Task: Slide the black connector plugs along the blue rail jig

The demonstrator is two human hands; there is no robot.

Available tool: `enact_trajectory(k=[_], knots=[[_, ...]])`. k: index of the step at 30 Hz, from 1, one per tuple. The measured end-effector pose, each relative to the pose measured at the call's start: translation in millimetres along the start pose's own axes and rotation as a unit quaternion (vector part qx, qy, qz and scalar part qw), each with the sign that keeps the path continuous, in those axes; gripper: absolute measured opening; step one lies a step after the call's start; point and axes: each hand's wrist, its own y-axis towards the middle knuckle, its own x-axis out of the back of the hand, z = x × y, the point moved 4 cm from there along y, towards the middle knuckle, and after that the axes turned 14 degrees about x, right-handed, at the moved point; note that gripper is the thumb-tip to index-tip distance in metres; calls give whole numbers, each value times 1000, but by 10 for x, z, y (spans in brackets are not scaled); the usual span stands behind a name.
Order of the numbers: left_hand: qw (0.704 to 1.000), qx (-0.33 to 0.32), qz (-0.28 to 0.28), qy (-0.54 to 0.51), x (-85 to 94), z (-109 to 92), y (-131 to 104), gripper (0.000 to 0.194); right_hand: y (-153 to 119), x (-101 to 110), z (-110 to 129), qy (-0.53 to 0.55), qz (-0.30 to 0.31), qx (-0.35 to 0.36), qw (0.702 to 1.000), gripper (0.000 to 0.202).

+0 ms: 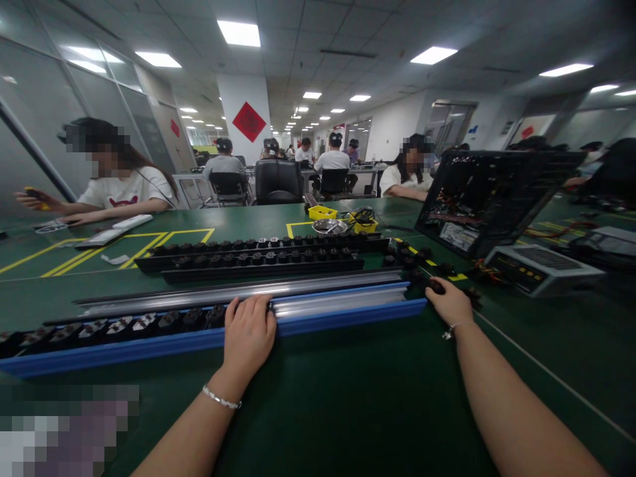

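A long blue channel (348,320) lies across the green table, its left part filled with a row of black socket modules (193,319) and its right part showing a bare silvery inside. My left hand (250,331) curls over the channel at the right end of that row, fingers together on a black module mostly hidden beneath them. To the right of the channel's end, my right hand (452,305) pinches a small black socket module (437,286) near other loose black modules (422,254). Behind the blue channel lies a black channel (163,296) with a silvery inside.
Two black strips of socket modules (263,273) lie farther back. Beyond are a metal bowl (330,227), yellow bins (322,212) and cables. An open computer case (497,192) and a power supply (544,268) stand at right. Co-workers sit across the table and at left.
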Motion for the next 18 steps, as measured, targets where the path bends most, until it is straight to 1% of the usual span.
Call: enact_trajectory(k=[6,9,11,15,17,18], knots=[[1000,-1,7,5,-4,13,-2,29,164,5,-192,-24,15,12,1000,47],[1000,-1,8,11,-11,18,-2,29,233,-17,-219,-54,24,11,998,48],[1000,1,5,13,-14,20,-3,29,263,-32,-205,-79,22,23,996,49],[1000,6,0,15,-17,20,-7,29,248,-18,-142,-118,-3,55,992,49],[1000,10,-1,12,-21,18,-9,30,207,42,-76,-121,-40,68,990,48],[1000,12,-3,9,-22,18,-9,30,183,90,-28,-116,-69,73,988,47]])
